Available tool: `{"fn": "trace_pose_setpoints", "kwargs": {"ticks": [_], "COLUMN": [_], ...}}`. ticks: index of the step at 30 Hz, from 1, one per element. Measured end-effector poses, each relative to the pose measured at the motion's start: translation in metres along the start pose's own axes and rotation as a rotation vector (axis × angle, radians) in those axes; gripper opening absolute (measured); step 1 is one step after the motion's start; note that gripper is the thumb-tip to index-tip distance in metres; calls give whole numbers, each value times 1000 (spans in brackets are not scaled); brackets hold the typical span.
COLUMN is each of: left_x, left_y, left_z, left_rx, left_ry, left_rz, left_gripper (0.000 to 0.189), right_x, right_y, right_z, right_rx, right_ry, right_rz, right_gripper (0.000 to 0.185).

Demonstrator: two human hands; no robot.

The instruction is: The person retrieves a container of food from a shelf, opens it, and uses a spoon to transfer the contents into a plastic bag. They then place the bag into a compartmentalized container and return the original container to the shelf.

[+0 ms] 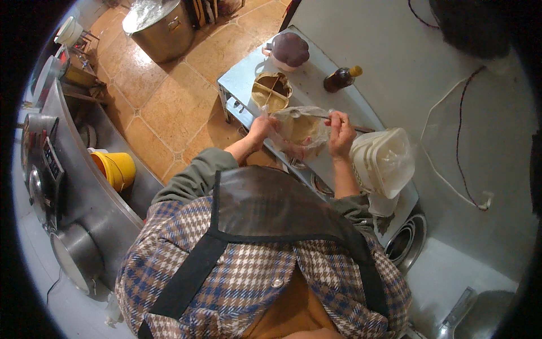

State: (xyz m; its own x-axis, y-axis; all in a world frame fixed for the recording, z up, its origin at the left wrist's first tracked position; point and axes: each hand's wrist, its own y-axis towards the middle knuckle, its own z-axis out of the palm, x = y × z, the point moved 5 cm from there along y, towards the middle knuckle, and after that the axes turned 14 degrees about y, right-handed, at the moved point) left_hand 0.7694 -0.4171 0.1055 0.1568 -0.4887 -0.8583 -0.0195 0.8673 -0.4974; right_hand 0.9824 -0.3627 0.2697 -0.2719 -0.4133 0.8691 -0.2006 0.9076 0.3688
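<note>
A clear plastic bag (301, 127) with pale, powdery-looking contents hangs between my two hands over the edge of a light table. My left hand (261, 129) grips its left rim. At the other side my right hand (341, 133) holds a metal spoon (311, 115), whose bowl lies over the bag's mouth; those fingers also seem to be at the bag's rim. Just beyond the bag stands a divided container (272, 91) with crossed partitions and tan contents in some sections. Behind it is a container with a dark purple scalloped lid (290, 50).
A dark bottle with a yellow cap (341, 79) stands near the wall. White plastic tubs (381, 163) are close beside my right forearm. Nested metal bowls (406, 241) lie at the lower right. A large metal pot (163, 34) and a yellow bucket (118, 169) are to the left.
</note>
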Motion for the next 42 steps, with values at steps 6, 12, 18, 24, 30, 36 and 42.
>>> {"fn": "trace_pose_setpoints", "kwargs": {"ticks": [6,12,18,24,30,36,42], "left_x": [3,-16,7,11,19,12,-1], "left_y": [4,-1,4,7,14,7,-5], "left_z": [2,2,2,-2,-2,-2,-2], "left_rx": [-20,-21,0,17,-29,-39,-32], "left_ry": [-97,508,-196,-136,19,-137,-107], "left_rz": [-15,422,-4,8,-38,-67,-100], "left_gripper": [16,15,14,17,16,15,20], "right_x": [-77,-111,-106,-69,-42,-15,30], "right_y": [-51,-76,-67,-38,9,36,26], "right_z": [-15,-23,-44,-48,8,81,108], "right_rx": [-60,-141,-239,-240,-184,48,371], "right_ry": [102,371,482,459,550,301,-100], "right_rz": [321,515,544,453,385,202,-379], "right_gripper": [27,29,27,25,26,25,18]}}
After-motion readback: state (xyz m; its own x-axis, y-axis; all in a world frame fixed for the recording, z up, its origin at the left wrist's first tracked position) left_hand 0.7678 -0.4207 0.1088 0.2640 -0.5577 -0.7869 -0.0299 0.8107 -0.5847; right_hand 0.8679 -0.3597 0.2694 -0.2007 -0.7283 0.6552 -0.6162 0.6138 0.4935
